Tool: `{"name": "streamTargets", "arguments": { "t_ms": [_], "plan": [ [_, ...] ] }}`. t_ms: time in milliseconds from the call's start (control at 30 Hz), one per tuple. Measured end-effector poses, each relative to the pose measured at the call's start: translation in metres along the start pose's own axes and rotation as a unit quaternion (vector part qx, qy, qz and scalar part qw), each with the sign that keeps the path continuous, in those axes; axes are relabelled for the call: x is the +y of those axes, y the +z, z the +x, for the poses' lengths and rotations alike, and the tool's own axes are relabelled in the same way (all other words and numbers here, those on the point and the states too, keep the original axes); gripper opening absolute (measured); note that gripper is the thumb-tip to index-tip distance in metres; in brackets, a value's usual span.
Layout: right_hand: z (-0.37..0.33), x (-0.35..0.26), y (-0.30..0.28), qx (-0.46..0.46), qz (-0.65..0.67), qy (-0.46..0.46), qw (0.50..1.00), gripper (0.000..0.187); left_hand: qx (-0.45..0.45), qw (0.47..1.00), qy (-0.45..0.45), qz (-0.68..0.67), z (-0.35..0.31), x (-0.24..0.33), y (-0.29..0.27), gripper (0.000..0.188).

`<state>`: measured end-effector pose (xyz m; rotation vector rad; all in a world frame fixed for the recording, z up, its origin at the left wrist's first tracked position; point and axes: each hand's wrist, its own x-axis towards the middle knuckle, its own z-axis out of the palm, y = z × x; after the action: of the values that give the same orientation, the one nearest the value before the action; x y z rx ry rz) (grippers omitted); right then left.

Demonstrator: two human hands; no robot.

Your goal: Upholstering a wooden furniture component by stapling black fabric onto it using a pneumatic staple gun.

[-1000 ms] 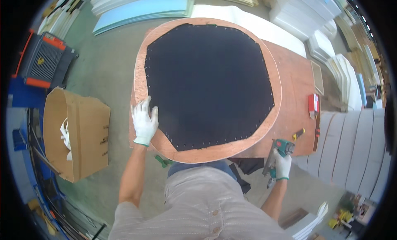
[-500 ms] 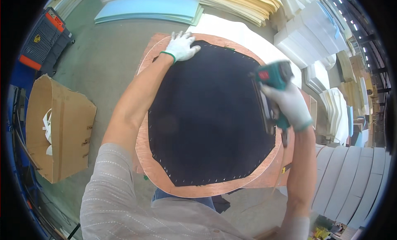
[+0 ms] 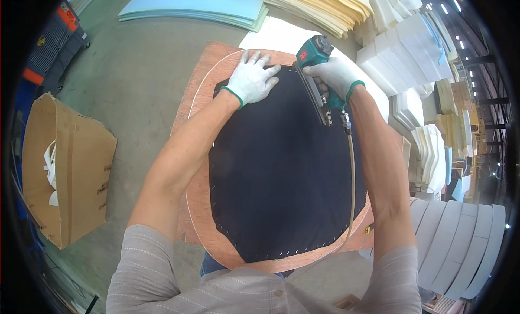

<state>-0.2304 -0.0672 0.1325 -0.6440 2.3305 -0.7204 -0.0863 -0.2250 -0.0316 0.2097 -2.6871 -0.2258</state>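
Observation:
A sheet of black fabric [image 3: 281, 168] covers most of a rounded wooden panel [image 3: 197, 211], with staples dotted along its edge. My left hand [image 3: 251, 80], in a white glove with a green cuff, lies flat with spread fingers at the fabric's far left edge. In my gloved right hand [image 3: 336, 78] is a green pneumatic staple gun [image 3: 314, 51], gripped by its handle. Its nose rests at or just over the far edge of the fabric, right of my left hand; the exact contact cannot be made out. An air hose [image 3: 352, 173] trails from the handle toward me.
Beneath the panel lies a larger wooden board [image 3: 187, 127]. An open cardboard box [image 3: 81, 173] stands on the floor at left, near a dark cart [image 3: 57, 46]. Blue foam sheets [image 3: 189, 5], yellowish foam [image 3: 319, 8] and white foam blocks [image 3: 403, 54] are stacked beyond; curved grey pieces [image 3: 455, 243] sit at right.
My right hand has brought the staple gun from the right side to the far edge, closer to my left hand. The left hand stays flat on the fabric; the view has shifted slightly.

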Motion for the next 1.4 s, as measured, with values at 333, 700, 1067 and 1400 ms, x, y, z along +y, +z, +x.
{"name": "streamTargets", "arguments": {
  "t_ms": [333,700,1067,1400],
  "plan": [
    [0.015,-0.005,0.004,-0.025,0.015,-0.018,0.999,0.028,-0.001,1.000,-0.005,-0.027,-0.003,0.001,-0.003,0.043],
    [0.015,-0.011,0.010,-0.014,-0.123,-0.029,0.992,0.033,-0.037,0.993,-0.028,-0.108,-0.024,-0.008,-0.019,0.039],
    [0.014,-0.029,0.030,-0.030,-0.197,-0.012,0.980,0.022,0.004,0.994,0.006,-0.111,-0.058,-0.011,-0.032,0.040],
    [0.021,-0.036,0.038,-0.021,-0.225,-0.051,0.973,0.037,0.094,0.990,-0.005,-0.106,-0.061,-0.006,-0.039,0.031]
  ]
}}
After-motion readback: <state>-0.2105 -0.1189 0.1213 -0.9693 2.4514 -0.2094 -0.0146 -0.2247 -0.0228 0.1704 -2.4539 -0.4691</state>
